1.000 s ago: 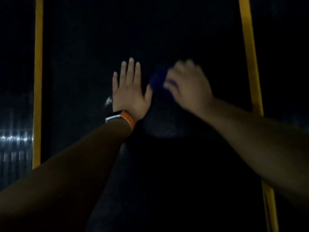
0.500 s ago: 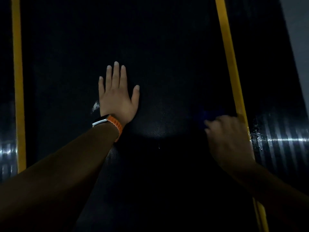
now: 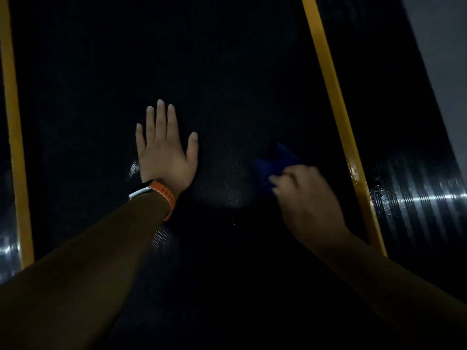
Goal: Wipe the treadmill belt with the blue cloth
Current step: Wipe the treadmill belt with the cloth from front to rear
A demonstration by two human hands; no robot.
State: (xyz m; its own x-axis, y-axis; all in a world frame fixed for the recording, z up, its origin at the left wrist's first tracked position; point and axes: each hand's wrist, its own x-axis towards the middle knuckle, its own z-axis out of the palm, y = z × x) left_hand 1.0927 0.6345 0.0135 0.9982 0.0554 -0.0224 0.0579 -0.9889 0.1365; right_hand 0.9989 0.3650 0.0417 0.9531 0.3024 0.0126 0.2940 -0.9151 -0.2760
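Seems a gym or home exercise corner, dimly lit: black textured treadmill belt (image 3: pixel 227 72) at centre, yellow stripes (image 3: pixel 331 84) at 9 and 2 o'clock, ribbed side rail (image 3: pixel 417 193) at 3 o'clock, grey floor (image 3: pixel 444 46) at 1 o'clock.

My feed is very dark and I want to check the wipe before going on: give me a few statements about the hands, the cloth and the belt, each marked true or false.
1. The left hand lies flat on the treadmill belt with its fingers straight. True.
2. The right hand holds the blue cloth. True.
3. The blue cloth lies left of the left hand. False: it lies to that hand's right, between it and the right yellow stripe.
4. The right wrist wears a watch. False: the orange-banded watch is on the left wrist.
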